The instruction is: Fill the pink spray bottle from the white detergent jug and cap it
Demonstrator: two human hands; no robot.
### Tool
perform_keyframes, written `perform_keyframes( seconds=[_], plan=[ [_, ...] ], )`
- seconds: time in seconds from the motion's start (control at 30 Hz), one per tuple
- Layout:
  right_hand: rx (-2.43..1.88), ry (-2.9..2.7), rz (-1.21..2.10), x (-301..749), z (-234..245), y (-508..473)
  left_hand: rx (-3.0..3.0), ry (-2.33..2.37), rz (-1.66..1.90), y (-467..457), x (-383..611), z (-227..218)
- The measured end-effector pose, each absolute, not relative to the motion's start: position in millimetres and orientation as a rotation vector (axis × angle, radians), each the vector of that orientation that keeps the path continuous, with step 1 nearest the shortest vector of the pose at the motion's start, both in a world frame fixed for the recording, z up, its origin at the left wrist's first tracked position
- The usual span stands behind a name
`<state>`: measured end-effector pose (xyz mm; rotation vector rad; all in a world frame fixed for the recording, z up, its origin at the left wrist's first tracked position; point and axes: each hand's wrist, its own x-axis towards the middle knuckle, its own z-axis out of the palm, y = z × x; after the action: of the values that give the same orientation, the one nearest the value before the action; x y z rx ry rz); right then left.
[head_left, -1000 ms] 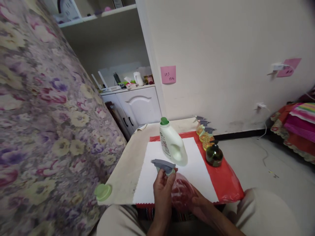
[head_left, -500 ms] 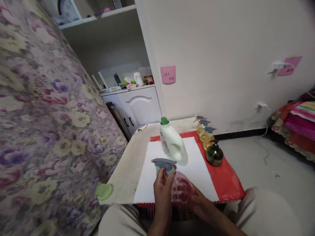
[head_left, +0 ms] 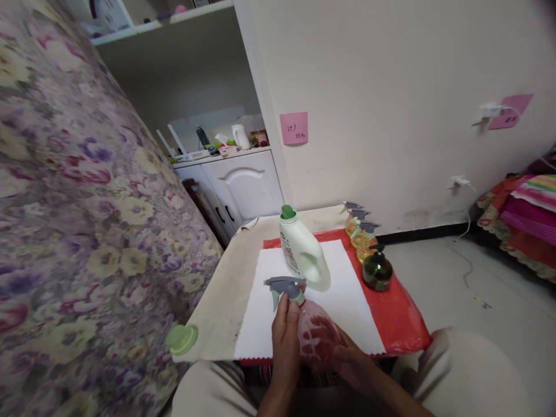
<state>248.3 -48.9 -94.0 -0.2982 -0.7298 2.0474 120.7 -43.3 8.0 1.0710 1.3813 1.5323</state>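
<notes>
My left hand (head_left: 284,327) grips the neck of a pink, round spray bottle (head_left: 318,341) just under its grey trigger head (head_left: 284,286). From below and the right, my right hand (head_left: 347,359) cups the bottle's body; its fingers are mostly hidden behind the bottle. I hold the bottle over the near edge of a white sheet (head_left: 269,324) on a red cloth (head_left: 403,318). A white detergent jug (head_left: 304,255) with an open green neck stands just beyond the bottle.
A low table (head_left: 221,301) carries a green cap (head_left: 182,339) at its near left corner. Several yellow spray bottles (head_left: 362,234) and a dark green one (head_left: 377,269) line the right side. A floral fabric (head_left: 78,202) fills the left. White cabinet behind; bedding at far right.
The spray bottle and both hands have shifted slightly up and away from me. My left fingers have slid closer round the bottle's neck.
</notes>
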Motion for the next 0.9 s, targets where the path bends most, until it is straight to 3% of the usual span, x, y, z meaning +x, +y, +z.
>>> perform_keyframes(
  seconds=[0.4, 0.9],
  plan=[
    [-0.388, -0.767, 1.931, 241.6, -94.9, -48.2, 0.945, 1.153, 1.692, -35.9, 110.6, 29.3],
    [-0.462, -0.784, 1.874, 242.0, -110.1, -43.9, 0.952, 0.743, 1.859, -24.4, 76.8, 95.3]
  ],
)
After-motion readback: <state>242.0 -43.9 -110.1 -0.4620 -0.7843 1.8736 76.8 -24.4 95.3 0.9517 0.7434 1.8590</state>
